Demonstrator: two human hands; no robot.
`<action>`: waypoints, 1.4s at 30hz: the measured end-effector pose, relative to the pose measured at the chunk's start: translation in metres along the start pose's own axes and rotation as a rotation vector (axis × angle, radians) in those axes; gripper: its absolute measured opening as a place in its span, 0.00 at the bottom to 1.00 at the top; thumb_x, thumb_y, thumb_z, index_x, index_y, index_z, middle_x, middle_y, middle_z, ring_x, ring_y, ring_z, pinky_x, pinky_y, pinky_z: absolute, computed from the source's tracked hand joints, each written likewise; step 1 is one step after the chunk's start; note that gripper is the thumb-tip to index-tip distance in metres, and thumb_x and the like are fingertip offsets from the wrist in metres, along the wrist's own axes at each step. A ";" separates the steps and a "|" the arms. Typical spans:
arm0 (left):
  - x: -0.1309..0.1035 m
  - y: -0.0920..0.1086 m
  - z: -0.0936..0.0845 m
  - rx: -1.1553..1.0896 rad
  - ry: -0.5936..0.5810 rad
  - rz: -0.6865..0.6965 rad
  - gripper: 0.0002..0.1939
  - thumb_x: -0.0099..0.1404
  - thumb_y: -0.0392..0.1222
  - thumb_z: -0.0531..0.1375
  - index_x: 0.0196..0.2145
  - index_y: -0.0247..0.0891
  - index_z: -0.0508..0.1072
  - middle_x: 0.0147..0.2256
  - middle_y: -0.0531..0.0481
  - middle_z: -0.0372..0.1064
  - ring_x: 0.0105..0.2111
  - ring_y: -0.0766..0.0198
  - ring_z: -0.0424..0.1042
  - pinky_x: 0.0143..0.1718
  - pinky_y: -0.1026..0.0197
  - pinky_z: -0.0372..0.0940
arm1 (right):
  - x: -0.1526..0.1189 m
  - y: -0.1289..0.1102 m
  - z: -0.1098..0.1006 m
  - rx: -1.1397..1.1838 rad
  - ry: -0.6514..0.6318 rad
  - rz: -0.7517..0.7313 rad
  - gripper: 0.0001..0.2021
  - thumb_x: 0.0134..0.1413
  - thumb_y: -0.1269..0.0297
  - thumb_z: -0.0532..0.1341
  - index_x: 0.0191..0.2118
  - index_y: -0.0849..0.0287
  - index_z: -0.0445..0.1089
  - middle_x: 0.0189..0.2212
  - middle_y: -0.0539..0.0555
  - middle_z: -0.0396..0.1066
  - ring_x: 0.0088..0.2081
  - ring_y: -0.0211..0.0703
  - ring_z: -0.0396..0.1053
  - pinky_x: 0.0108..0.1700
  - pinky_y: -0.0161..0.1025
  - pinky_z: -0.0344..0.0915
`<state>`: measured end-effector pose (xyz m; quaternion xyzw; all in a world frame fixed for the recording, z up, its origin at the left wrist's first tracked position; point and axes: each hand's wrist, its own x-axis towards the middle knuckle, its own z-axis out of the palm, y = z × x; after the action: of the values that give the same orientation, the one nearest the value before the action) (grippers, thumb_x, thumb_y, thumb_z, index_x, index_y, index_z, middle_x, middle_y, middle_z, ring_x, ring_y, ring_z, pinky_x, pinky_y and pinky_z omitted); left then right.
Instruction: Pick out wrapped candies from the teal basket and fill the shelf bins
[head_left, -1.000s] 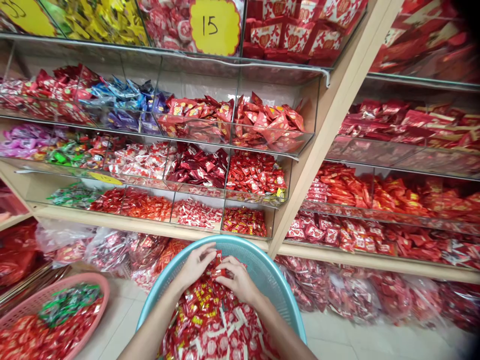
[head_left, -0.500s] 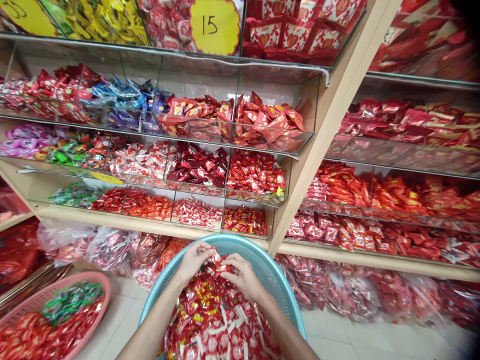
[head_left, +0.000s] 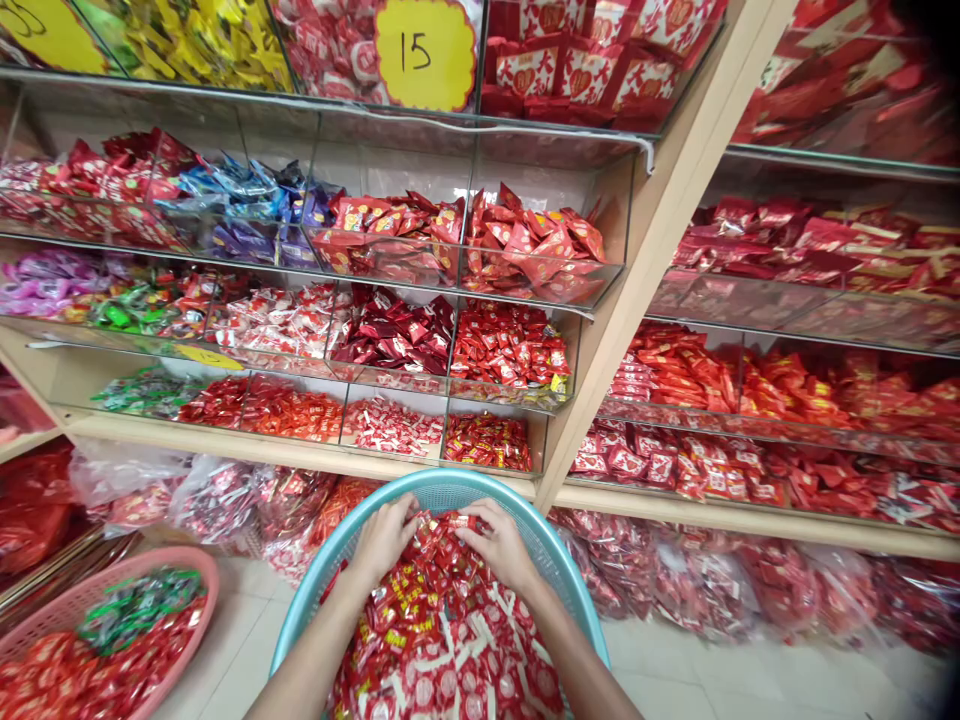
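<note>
A blue plastic basket [head_left: 296,620] in front of me holds a heap of wrapped candies [head_left: 442,655], red with yellow print and red with white. Over the far part of the heap, my right hand [head_left: 501,545] pinches a small red-and-white wrapped candy [head_left: 462,521] between thumb and fingertips. To its left, my left hand [head_left: 384,540] hovers low at the candies, fingers curled in; whatever is between them, if anything, is hidden. The two hands are a little apart.
Wooden shelves [head_left: 667,250] with clear bins of candy rise beyond the basket. Plastic bags of candy [head_left: 217,495] sit beneath the lowest shelf. A pink basket [head_left: 206,600] of red and green candies stands on the tiled floor [head_left: 232,640] at left. A yellow sign [head_left: 425,50] reads 15.
My hands have moved apart from close together. The left has dropped lower toward the heap; the right has shifted slightly up and right with a red candy at its fingertips.
</note>
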<state>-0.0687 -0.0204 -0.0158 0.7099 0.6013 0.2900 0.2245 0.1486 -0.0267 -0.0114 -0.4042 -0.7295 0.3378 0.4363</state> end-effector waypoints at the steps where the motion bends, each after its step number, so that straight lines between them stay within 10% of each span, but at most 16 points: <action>1: 0.000 0.000 -0.001 0.037 -0.006 -0.009 0.08 0.58 0.42 0.54 0.36 0.42 0.68 0.33 0.50 0.71 0.35 0.62 0.70 0.37 0.64 0.59 | 0.000 0.000 0.000 -0.005 -0.002 0.002 0.12 0.50 0.57 0.60 0.40 0.55 0.72 0.38 0.54 0.67 0.41 0.42 0.66 0.43 0.39 0.64; 17: 0.005 0.028 0.001 -0.354 0.057 0.107 0.15 0.60 0.51 0.53 0.35 0.38 0.72 0.35 0.50 0.72 0.36 0.63 0.69 0.42 0.61 0.62 | 0.001 -0.002 0.008 -0.017 0.026 -0.027 0.11 0.51 0.58 0.60 0.40 0.54 0.71 0.37 0.54 0.66 0.40 0.42 0.65 0.42 0.39 0.64; 27: 0.001 0.039 0.012 -0.722 -0.207 -0.073 0.21 0.50 0.53 0.62 0.35 0.35 0.67 0.21 0.56 0.66 0.22 0.70 0.65 0.24 0.67 0.60 | 0.000 -0.008 0.015 -0.043 0.072 -0.059 0.10 0.52 0.60 0.59 0.40 0.55 0.71 0.37 0.54 0.66 0.39 0.41 0.65 0.43 0.38 0.64; 38: 0.017 0.013 0.020 -0.526 -0.048 -0.126 0.16 0.52 0.51 0.58 0.28 0.33 0.70 0.20 0.53 0.68 0.20 0.66 0.66 0.23 0.65 0.60 | 0.002 0.008 0.011 0.032 0.136 0.049 0.11 0.52 0.60 0.58 0.41 0.55 0.70 0.40 0.57 0.64 0.40 0.44 0.65 0.28 0.34 0.66; 42: 0.020 0.005 0.023 -0.302 0.040 -0.037 0.16 0.56 0.47 0.56 0.37 0.33 0.72 0.33 0.44 0.74 0.33 0.59 0.72 0.37 0.58 0.64 | 0.001 0.014 0.011 0.008 0.152 0.042 0.11 0.53 0.60 0.57 0.41 0.56 0.70 0.41 0.57 0.64 0.41 0.44 0.65 0.29 0.33 0.66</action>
<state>-0.0469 -0.0013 -0.0267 0.6510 0.5681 0.3871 0.3219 0.1426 -0.0208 -0.0265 -0.4422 -0.6844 0.3181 0.4847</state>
